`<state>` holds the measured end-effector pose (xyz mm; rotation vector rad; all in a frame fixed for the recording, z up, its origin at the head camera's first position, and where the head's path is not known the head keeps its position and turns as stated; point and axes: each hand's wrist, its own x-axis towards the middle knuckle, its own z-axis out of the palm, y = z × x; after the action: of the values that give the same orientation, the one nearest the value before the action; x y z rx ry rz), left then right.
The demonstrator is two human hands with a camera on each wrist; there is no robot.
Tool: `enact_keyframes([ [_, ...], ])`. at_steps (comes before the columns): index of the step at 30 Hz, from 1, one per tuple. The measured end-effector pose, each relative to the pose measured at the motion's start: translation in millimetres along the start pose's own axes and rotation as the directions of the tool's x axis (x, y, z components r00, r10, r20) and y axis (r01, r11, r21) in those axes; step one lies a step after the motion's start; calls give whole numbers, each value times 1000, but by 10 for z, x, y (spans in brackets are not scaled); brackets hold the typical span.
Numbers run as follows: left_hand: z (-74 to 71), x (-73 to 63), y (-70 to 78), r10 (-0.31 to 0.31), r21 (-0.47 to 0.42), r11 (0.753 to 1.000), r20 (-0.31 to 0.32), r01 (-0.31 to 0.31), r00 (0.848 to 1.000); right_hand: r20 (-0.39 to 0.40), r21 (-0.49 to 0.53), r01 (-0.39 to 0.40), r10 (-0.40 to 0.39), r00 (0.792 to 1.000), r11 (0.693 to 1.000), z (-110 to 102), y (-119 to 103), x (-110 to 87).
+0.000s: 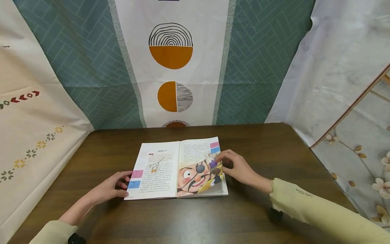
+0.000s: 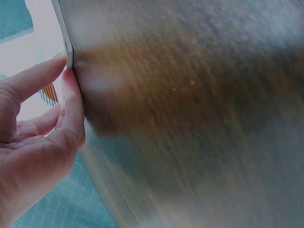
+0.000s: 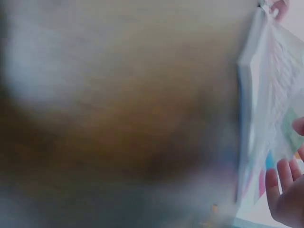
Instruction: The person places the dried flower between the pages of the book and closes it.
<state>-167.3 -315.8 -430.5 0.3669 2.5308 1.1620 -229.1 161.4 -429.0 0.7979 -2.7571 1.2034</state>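
An illustrated book (image 1: 159, 183) lies spread on the dark wooden table. At its left edge, my left hand (image 1: 108, 188) rests with fingertips and thumb spread along the side near the lower corner. The left wrist view shows the thumb and finger of that hand (image 2: 52, 114) right at the corner of the book (image 2: 69, 56). My right hand (image 1: 240, 169) bends thumb and index finger together at the outer edge of the right-hand page (image 1: 195, 149), pinching it beside a cartoon of an eye-patched character. In the right wrist view, that hand (image 3: 287, 190) is partly cut off.
The wooden table (image 1: 152, 220) extends around the book on every side. A patterned curtain (image 1: 259, 67) hangs behind its far edge. Pale cloths flank it, one with small flowers (image 1: 30, 154) on the left, another with blossoms (image 1: 382, 186) on the right.
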Motion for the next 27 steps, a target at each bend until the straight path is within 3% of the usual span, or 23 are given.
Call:
enact_keyframes([
  [11,-1,3,-29,-5,-5,1000,-4,5,1000,-85,20,142,-139,987,990,-139,-79,392],
  [17,-11,-3,-16,-7,-9,1000,-1,7,1000,-84,11,220,-219,972,975,-201,-204,589],
  [27,-4,10,-16,-8,-14,1000,4,8,1000,-26,2,409,-409,912,913,-198,-397,949],
])
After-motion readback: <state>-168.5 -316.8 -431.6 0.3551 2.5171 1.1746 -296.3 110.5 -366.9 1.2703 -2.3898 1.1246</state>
